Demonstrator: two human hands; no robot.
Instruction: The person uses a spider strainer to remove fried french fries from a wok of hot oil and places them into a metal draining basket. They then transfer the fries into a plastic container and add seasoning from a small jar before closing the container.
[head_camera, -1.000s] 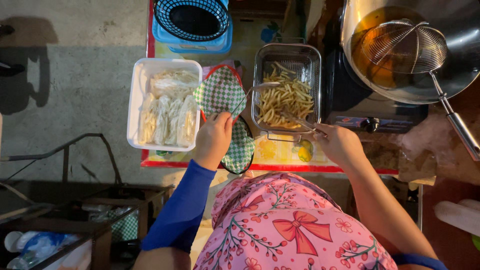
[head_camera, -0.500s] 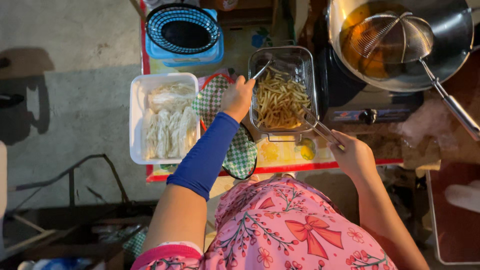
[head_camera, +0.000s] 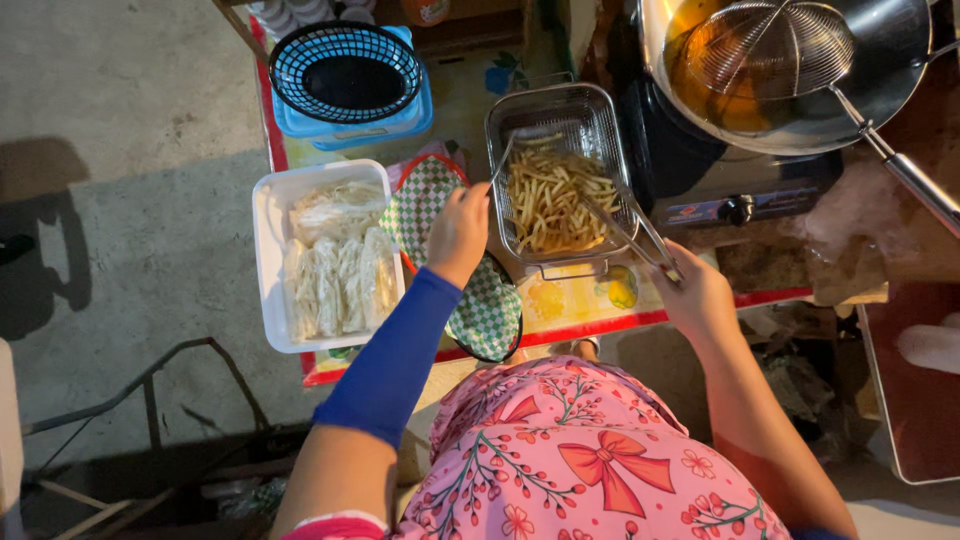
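Concrete floor (head_camera: 130, 180), grey and rough, fills the left of the head view. Surface (head_camera: 570, 305) beside it carries a yellow printed cover with a red edge. Round steel wok (head_camera: 880, 90) sits at upper right on a dark burner (head_camera: 720, 185), holding amber oil and a wire-mesh skimmer (head_camera: 770, 45) with a long handle. White rectangular plastic tub (head_camera: 268, 260) lies at the left of the surface, filled with pale, translucent bagged portions. Blue plastic basket (head_camera: 345, 72), oval with an open lattice wall, rests on a blue tray behind the tub. Rectangular metal tray (head_camera: 600, 110), shiny with rounded corners, stands between the tub and the burner and contains thin, golden fries (head_camera: 550, 200) heaped toward its near end. Green-and-white checked paper liner (head_camera: 495, 300) lies in a dark basket just left of the tray, partly under the left forearm in its blue sleeve.

Left hand (head_camera: 458, 228) has its grip closed round a thin metal utensil (head_camera: 503, 160) whose tip reaches over the tray's left rim among the fries. Right hand (head_camera: 695, 290) has its grip closed on the handles of slim metal tongs (head_camera: 625, 230), which slant across the tray's near right corner; their tips lie in the fries, and whether they pinch any cannot be told.
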